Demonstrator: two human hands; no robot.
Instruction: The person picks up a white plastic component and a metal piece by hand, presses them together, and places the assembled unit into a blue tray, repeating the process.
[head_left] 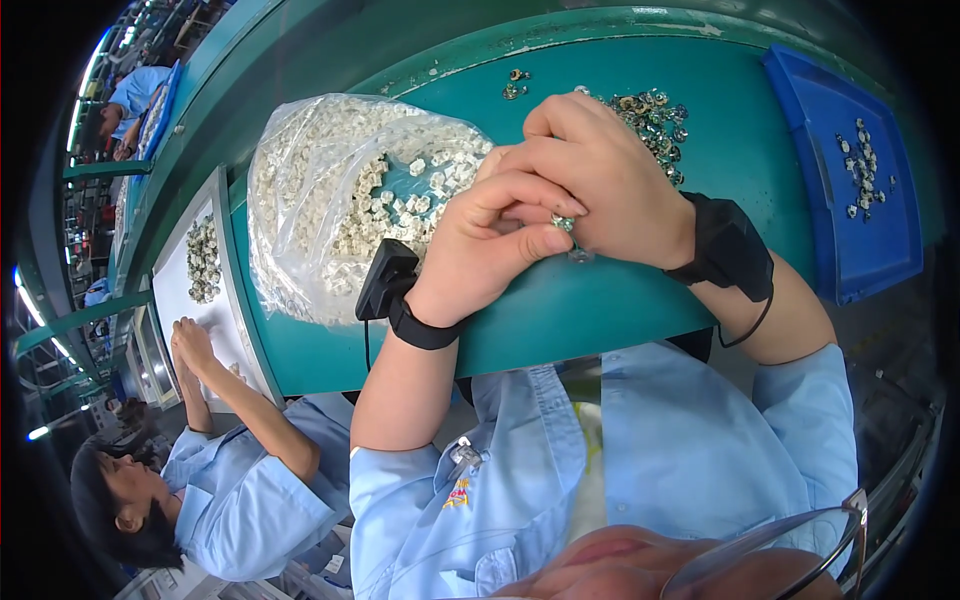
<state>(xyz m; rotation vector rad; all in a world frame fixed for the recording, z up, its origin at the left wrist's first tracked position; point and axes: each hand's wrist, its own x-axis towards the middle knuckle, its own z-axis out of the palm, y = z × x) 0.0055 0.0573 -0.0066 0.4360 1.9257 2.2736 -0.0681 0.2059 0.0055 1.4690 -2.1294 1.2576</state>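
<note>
Over the green work table (600, 310), my two hands meet. My left hand (485, 235) pinches a small shiny metal part (563, 222) between thumb and fingertips. Against it, my right hand (610, 170) is closed with bent fingers; what they grip, if anything, is hidden behind the hand. Beside my left hand lies a clear plastic bag (300, 170) full of small white plastic parts (365, 225), some spilling from its mouth. A pile of small metal parts (655, 125) lies just beyond my right hand, partly covered by it.
A blue tray (870, 245) at the far right holds several small white-and-metal pieces (860, 165). A few metal parts (515, 85) lie apart near the table's far edge. At left, a co-worker's hands (190, 345) are over a white surface (180, 295) with a pile of parts (203, 260).
</note>
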